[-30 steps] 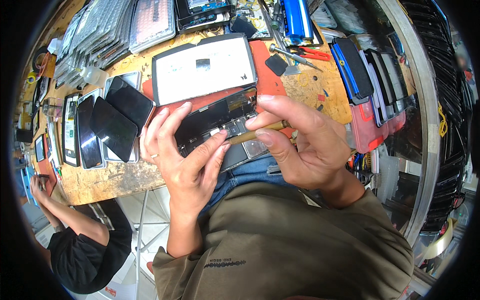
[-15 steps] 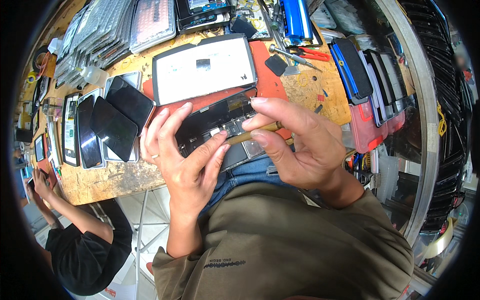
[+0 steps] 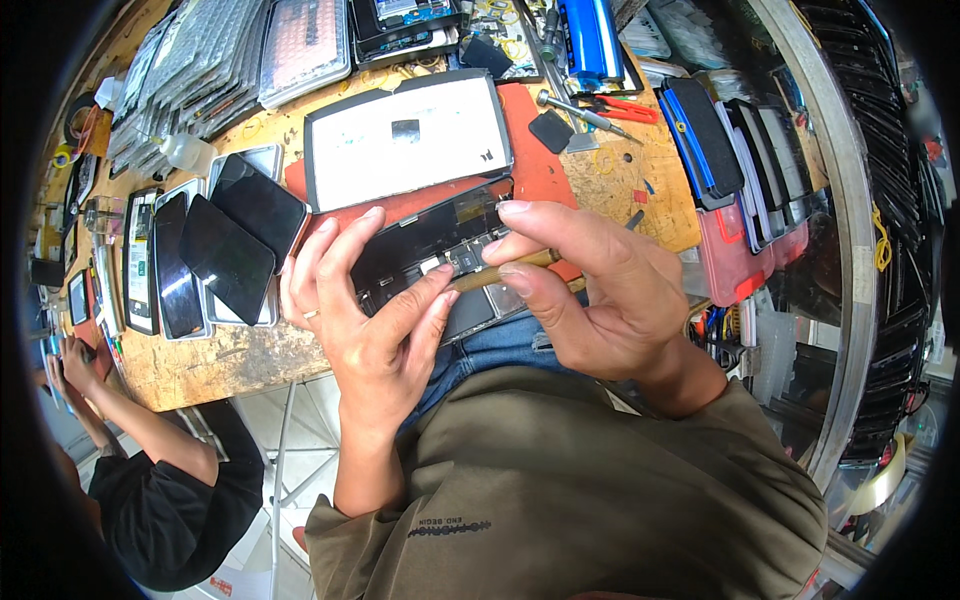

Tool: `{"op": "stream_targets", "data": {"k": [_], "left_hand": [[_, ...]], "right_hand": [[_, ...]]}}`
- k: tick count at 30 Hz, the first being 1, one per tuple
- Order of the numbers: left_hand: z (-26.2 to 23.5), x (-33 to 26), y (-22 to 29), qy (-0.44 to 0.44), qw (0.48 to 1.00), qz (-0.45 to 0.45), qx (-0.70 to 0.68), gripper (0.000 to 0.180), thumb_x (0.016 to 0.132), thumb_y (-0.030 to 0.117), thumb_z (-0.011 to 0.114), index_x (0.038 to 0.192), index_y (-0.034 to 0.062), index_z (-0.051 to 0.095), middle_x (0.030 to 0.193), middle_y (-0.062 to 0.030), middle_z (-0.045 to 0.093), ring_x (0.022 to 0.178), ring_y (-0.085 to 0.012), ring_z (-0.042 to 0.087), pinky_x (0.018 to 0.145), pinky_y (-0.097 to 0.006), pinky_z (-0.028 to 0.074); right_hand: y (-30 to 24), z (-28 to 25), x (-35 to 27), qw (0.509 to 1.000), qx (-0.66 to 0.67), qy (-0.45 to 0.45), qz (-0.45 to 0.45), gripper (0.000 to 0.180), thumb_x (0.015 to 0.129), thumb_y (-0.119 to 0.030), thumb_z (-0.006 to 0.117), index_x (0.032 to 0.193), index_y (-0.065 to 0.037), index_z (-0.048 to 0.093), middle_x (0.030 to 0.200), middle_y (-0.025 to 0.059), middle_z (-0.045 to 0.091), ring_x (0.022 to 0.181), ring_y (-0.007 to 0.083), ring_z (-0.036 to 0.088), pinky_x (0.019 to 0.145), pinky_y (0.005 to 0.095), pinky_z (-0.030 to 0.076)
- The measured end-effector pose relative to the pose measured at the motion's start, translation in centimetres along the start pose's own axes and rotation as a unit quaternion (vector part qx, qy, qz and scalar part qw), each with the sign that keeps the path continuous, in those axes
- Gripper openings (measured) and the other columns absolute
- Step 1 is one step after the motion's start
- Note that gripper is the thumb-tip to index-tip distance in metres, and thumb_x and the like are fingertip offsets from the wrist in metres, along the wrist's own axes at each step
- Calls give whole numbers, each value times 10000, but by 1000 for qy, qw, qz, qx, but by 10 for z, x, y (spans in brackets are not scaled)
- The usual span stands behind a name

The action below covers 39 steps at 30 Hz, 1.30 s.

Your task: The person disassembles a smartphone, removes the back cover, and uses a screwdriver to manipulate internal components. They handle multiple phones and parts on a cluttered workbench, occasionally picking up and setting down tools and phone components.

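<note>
1. Phone [image 3: 440, 255], opened with its insides showing, is resting at the near edge of the worktop [image 3: 200, 350], partly over your lap, in front of the red mat [image 3: 525, 165].
2. Your left hand [image 3: 365, 320] is steadying it: the grip is wrapping around the phone's left end, thumb lying across the lower edge.
3. Your right hand [image 3: 600, 290] is pinching a thin brown stick [image 3: 500, 272], the grip narrow and closed on it, its tip pointing at the parts near the middle.
4. You seem to be working on an inner part, prying or pressing it.
5. The next move is calling for a light, steady tip and a firm left hold, so the stick is not slipping onto neighbouring parts.
6. Other phones [image 3: 225, 240] are lying to the left, well apart.
</note>
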<state>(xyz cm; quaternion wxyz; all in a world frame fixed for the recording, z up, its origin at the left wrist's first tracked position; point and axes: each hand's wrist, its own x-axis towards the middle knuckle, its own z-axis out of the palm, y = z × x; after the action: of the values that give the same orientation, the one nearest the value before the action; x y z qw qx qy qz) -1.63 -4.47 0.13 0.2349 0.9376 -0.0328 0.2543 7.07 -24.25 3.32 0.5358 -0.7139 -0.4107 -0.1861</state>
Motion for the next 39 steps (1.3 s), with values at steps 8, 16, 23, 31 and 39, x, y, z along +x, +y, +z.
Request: {"op": "stream_targets", "data": {"k": [8,16,23,31,39], "left_hand": [[3,0,-3,13,1000,4,-22,225,740,253,943,957,259,885,1483,-120,646,1445,-407,480,1219,-618,260],[3,-2,-4,12,1000,10,-14,248,732,290,947,967,253,877,1489,-116,642,1450,-395,484,1221,-624,263],[-2,-1,-3,-19,1000,8,0,470,698,423,954,1099,202,848,1540,-117,595,1472,-395,456,1230,-603,268],[-2,0,-4,-22,1000,-7,-16,384,781,225,888,1144,137,800,1540,-157,582,1485,-419,454,1234,-569,287],[-1,0,-7,-13,1000,-6,-15,319,830,126,806,1148,108,790,1535,-195,575,1482,-436,463,1227,-548,313]], "right_hand": [[1,-1,-2,1000,-8,-2,-1,398,914,54,802,1301,79,712,1031,202,793,774,259,780,645,339,602],[-1,-2,0,1000,-14,-17,0,386,926,51,794,1298,92,700,1006,196,794,794,256,780,673,341,606],[2,0,-1,1000,-27,5,-15,395,905,65,789,1292,79,711,978,190,784,734,264,756,617,350,584],[12,-7,2,996,-86,-31,-13,380,925,71,764,1300,77,702,1053,188,786,849,294,781,712,372,614],[22,-5,-1,993,-105,-59,1,372,934,109,741,1303,79,702,1007,177,789,878,266,794,740,342,622]]}}
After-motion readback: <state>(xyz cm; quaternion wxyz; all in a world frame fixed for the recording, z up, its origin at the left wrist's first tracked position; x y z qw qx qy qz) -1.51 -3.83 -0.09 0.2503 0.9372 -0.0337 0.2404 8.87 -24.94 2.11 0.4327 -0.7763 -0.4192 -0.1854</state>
